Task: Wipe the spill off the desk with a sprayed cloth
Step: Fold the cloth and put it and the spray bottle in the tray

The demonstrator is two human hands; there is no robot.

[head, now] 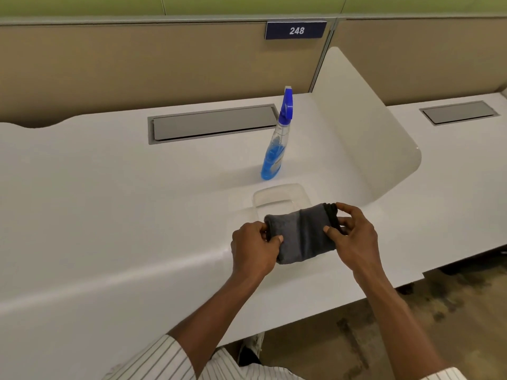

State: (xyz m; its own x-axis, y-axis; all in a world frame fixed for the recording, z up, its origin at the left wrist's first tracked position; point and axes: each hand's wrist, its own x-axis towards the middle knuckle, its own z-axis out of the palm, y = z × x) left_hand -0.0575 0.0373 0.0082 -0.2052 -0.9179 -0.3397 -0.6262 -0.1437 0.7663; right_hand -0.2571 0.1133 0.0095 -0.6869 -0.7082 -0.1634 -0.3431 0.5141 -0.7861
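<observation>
Both hands, left (253, 246) and right (354, 237), pinch the folded cloth (301, 233), its long axis left-right

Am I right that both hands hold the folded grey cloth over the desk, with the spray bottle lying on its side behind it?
Not quite: the head view shows the spray bottle standing upright, not lying down. Both the left hand and right hand do hold the grey cloth.
</observation>
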